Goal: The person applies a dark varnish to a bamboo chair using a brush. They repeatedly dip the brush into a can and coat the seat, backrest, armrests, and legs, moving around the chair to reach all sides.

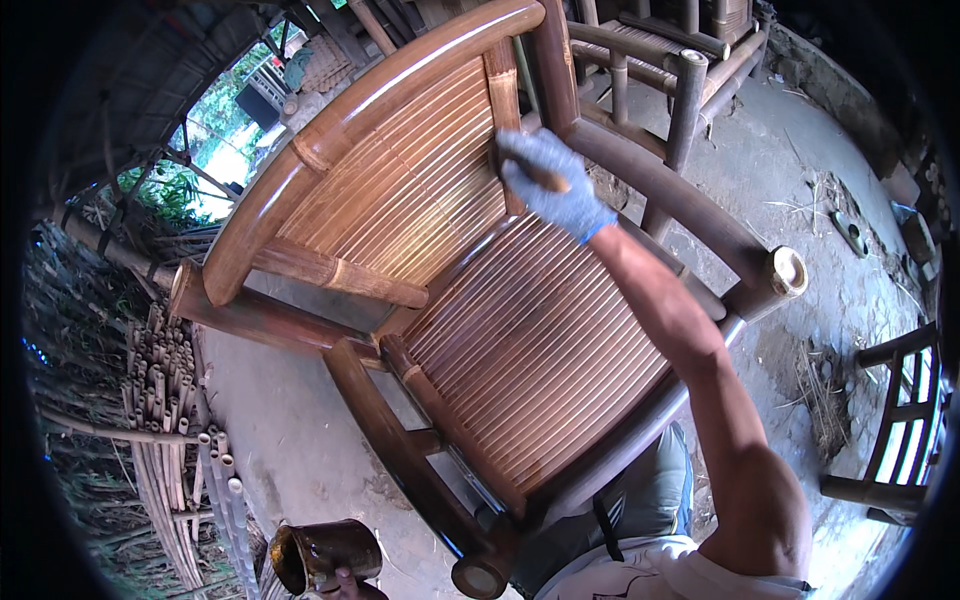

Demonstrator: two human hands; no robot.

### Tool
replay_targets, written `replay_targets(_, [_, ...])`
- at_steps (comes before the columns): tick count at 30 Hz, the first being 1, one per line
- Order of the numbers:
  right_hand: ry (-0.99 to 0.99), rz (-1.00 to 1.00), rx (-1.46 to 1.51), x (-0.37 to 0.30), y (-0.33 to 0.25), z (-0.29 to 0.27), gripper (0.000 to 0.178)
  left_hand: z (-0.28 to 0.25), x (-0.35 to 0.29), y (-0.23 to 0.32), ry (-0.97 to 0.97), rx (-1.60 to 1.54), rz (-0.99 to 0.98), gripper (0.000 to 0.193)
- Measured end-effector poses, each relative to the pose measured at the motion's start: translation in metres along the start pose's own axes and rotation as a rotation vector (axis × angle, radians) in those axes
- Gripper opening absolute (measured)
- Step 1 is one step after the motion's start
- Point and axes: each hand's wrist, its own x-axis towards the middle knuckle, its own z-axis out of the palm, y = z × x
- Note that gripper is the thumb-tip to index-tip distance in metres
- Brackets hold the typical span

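Note:
A bamboo armchair [540, 330] with a slatted seat and a slatted backrest [400, 180] stands in front of me, glossy brown in many places. My right hand [555, 185], in a grey knitted glove, is closed around what looks like a brush [548, 180] with a brown handle. It is up against the upright at the backrest's right side; the brush's working end is mostly hidden by the glove. Low on the left, my left hand [348, 582] grips a round pot [330, 555] smeared with shiny brown liquid, its mouth tipped leftward. Only a few of that hand's fingers show.
More bamboo furniture [650, 70] stands behind on the right, and a bamboo frame [895, 430] at the right edge. Bundled bamboo poles [165, 400] line the left side. Straw bits and a sandal [850, 232] lie on the grey floor [740, 190].

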Motion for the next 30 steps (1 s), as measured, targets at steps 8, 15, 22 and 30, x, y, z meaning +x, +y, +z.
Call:
replay_targets(8, [-0.360,-0.596,-0.666,0.023,-0.003,-0.030,0.043,0.006,0.004,0.007,0.011,-0.085,-0.006,0.073])
replay_targets(15, [-0.426,0.159,-0.149,-0.027,0.018,-0.035,0.032,0.020,0.003,0.032,-0.035,-0.070,-0.036,0.074])
replay_targets(22, [0.817,0.690,1.332,0.083,0.010,-0.008,0.027,0.022,0.011,0.036,-0.029,-0.129,0.060,0.067])
replay_targets(30, [1.068,1.362,1.031,-0.056,0.074,0.034,0.019,0.056,0.028,0.058,-0.072,-0.157,0.053,0.064])
